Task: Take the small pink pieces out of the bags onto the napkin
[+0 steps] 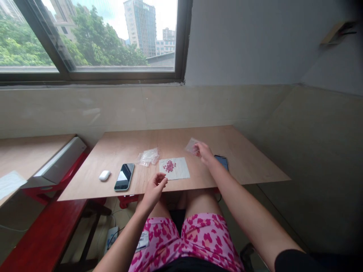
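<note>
My right hand (pixel 203 153) reaches over the plywood table (pixel 181 141) and pinches a small clear plastic bag (pixel 192 146) at its fingertips. My left hand (pixel 155 188) hangs at the table's front edge with its fingers loosely curled, and I see nothing in it. Between the hands, a small heap of pink beads (pixel 169 166) lies on a white sheet (pixel 181 170). A crumpled bunch of clear plastic bags (pixel 148 156) sits just behind the sheet. A black phone (pixel 124 176) and a white earbud case (pixel 104 175) lie to the left; another phone (pixel 221 161) sits beside my right wrist.
The table stands against a beige wall below a window. To the left are a wooden bench with a red frame (pixel 42 238) and a second tabletop (pixel 31 151) holding a long white box (pixel 59 160). A power strip (pixel 112 240) lies on the floor below.
</note>
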Tool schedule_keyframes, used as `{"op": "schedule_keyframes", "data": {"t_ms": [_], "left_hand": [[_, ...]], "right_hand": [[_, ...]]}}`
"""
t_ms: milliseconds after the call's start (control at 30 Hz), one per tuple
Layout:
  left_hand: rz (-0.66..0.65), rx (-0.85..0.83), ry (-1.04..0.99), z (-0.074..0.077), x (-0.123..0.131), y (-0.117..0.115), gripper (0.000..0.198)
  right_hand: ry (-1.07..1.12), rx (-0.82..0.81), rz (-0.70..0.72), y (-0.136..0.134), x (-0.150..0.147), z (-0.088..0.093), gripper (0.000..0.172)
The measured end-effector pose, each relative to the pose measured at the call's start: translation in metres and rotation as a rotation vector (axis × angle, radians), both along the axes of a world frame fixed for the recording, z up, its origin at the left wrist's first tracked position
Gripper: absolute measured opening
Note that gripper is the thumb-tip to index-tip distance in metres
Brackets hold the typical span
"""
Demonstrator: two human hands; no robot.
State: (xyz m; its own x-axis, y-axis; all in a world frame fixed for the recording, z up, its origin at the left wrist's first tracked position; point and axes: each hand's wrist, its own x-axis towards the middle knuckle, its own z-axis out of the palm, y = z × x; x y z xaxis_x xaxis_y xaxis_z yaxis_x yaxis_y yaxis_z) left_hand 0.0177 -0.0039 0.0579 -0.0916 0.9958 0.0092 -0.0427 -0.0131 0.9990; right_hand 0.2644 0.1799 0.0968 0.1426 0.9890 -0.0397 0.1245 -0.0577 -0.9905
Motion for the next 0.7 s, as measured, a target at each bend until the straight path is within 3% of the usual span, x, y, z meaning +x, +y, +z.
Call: {"op": "schedule_keyframes", "data": {"t_ms": [67, 133, 267, 367, 467, 567, 700], "left_hand": [[0.004, -0.005, 0.034, 0.0, -0.002, 0.0, 0.033], [0.013, -0.006, 0.062, 0.001, -0.005, 0.001, 0.031], [0.037, 0.014, 0.199, 0.006, -0.017, 0.005, 0.028], [0.042, 0.065, 0.385, 0.008, -0.034, 0.018, 0.025], [0.006, 0.183, 0.645, 0.008, -0.056, 0.045, 0.023], [-0.093, 0.228, 1.038, 0.01, -0.077, 0.081, 0.042], [-0.222, 0.138, 1.41, 0.016, -0.095, 0.131, 0.071]], "right_hand": [[-0.072, -0.017, -0.037, 0.028, 0.012, 0.006, 0.028], [-0.159, -0.039, -0.081, 0.042, 0.021, 0.004, 0.044], [-0.302, -0.067, -0.144, 0.035, 0.028, -0.017, 0.074], [-0.351, -0.001, -0.108, 0.009, 0.028, -0.04, 0.071], [-0.279, 0.149, 0.032, -0.028, 0.028, -0.059, 0.049], [-0.165, 0.191, 0.188, -0.07, 0.025, -0.065, 0.037], [-0.092, 0.11, 0.31, -0.114, 0.015, -0.062, 0.032]]}}
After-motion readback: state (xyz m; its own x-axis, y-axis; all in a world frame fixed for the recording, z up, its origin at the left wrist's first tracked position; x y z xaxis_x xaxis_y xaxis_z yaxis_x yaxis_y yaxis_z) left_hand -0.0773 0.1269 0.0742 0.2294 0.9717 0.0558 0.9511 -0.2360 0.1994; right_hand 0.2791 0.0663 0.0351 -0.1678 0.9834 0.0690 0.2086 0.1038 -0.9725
